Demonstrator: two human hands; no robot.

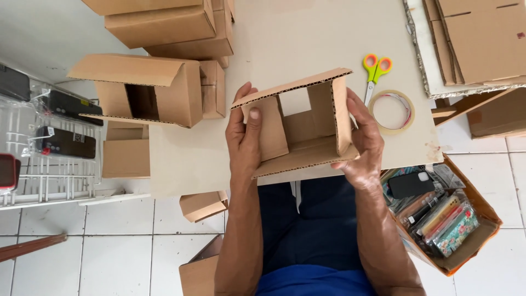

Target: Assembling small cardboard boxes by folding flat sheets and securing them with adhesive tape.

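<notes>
I hold a small brown cardboard box above the near edge of a low table, its open end turned toward me so I look through it. My left hand grips its left side, thumb pressing an inner flap. My right hand clasps the right wall, fingers wrapped around the outside. The flaps are partly folded.
Scissors with orange and green handles and a tape roll lie right of the box. Several cardboard boxes stand at the left and back. A box of phone cases sits on the tiled floor, right. A white wire rack stands at far left.
</notes>
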